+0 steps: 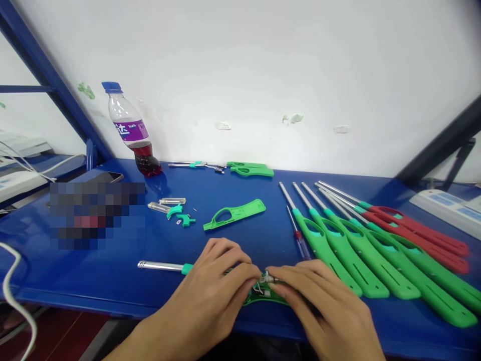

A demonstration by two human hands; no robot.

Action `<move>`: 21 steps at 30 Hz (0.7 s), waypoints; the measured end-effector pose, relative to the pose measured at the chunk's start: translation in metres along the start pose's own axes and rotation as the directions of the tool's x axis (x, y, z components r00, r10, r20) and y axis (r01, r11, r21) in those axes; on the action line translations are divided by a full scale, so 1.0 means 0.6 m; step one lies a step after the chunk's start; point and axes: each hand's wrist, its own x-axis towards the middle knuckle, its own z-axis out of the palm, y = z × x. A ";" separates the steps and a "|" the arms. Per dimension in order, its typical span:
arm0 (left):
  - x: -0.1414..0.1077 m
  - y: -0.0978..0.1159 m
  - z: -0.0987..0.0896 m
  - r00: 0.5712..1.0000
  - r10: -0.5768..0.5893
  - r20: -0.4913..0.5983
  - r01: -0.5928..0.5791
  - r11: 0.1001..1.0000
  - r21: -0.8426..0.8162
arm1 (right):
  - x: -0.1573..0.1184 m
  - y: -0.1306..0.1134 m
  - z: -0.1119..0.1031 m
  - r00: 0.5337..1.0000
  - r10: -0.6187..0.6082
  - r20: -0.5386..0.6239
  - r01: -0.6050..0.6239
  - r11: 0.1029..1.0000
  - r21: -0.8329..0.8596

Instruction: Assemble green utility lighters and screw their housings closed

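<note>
1 open green lighter (268, 296) partly beneath left fingers (240, 274) and right fingers (291, 274)

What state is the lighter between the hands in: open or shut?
Open: the lighter has wires showing inside its green shell, uncovered.

purple-labelled bottle (132, 131), near wall (240, 65) | white cable (6, 287), left | white strip (447, 215), right

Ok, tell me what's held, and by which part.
Right hand pinches a small metallic part by one end; left hand partly covers the open green lighter, exact hold unclear.
</note>
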 end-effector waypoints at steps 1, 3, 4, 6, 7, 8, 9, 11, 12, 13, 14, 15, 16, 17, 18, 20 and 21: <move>0.000 0.000 0.000 1.000 0.001 -0.002 -0.001 1.000 0.003 | -0.002 0.001 0.000 1.000 -0.004 0.005 0.004 1.000 0.000; 0.001 0.002 0.000 1.000 0.004 0.001 -0.004 1.000 0.009 | -0.006 0.004 -0.001 1.000 -0.014 0.014 0.014 1.000 -0.002; 0.001 0.002 -0.001 1.000 0.004 0.001 -0.004 1.000 0.012 | -0.008 0.005 -0.001 1.000 -0.020 0.015 0.020 1.000 -0.006; 0.002 0.003 -0.001 1.000 0.006 0.002 -0.006 1.000 0.012 | -0.010 0.006 -0.002 0.999 -0.024 0.026 0.025 0.999 -0.021; 0.001 0.002 -0.001 1.000 0.004 -0.001 -0.004 1.000 0.009 | -0.011 0.007 -0.002 0.999 -0.025 0.031 0.025 0.999 -0.027; 0.001 0.002 -0.001 1.000 0.004 -0.004 -0.004 1.000 0.006 | -0.011 0.007 -0.003 0.999 -0.028 0.035 0.029 0.999 -0.030; 0.001 0.002 -0.001 1.000 0.006 -0.007 -0.006 1.000 0.003 | -0.011 0.007 -0.004 0.999 -0.033 0.039 0.035 0.999 -0.032; 0.000 0.001 0.000 1.000 0.018 -0.014 -0.018 1.000 0.006 | -0.011 0.007 -0.005 0.998 -0.045 0.047 0.046 0.998 -0.032; 0.000 0.001 0.000 0.999 0.029 -0.019 -0.029 1.000 0.012 | -0.011 0.007 -0.005 0.998 -0.048 0.049 0.050 0.998 -0.031; 0.000 0.001 0.000 0.999 0.040 -0.023 -0.040 0.999 0.017 | -0.011 0.007 -0.005 0.997 -0.054 0.047 0.055 0.998 -0.033; 0.001 0.001 0.000 0.999 0.049 -0.025 -0.048 0.999 0.021 | -0.011 0.007 -0.005 0.997 -0.059 0.042 0.061 0.997 -0.037; 0.001 0.001 0.000 0.998 0.053 -0.028 -0.053 0.998 0.024 | -0.012 0.008 -0.005 0.997 -0.067 0.035 0.069 0.997 -0.040; 0.002 0.001 0.000 0.998 0.057 -0.029 -0.057 0.998 0.025 | -0.012 0.008 -0.005 0.997 -0.076 0.031 0.078 0.996 -0.044; 0.002 0.001 0.000 0.998 0.061 -0.029 -0.060 0.998 0.022 | -0.013 0.008 -0.004 0.996 -0.085 0.029 0.087 0.995 -0.047; 0.002 0.002 0.000 0.998 0.064 -0.030 -0.063 0.998 0.022 | -0.013 0.009 -0.004 0.995 -0.094 0.030 0.096 0.994 -0.050; 0.001 0.003 -0.001 0.996 0.073 -0.041 -0.072 0.997 0.030 | -0.012 0.008 -0.004 0.994 -0.108 0.029 0.109 0.993 -0.053; 0.000 0.003 -0.001 0.996 0.076 -0.044 -0.075 0.997 0.034 | -0.010 0.007 -0.004 0.993 -0.115 0.022 0.116 0.992 -0.054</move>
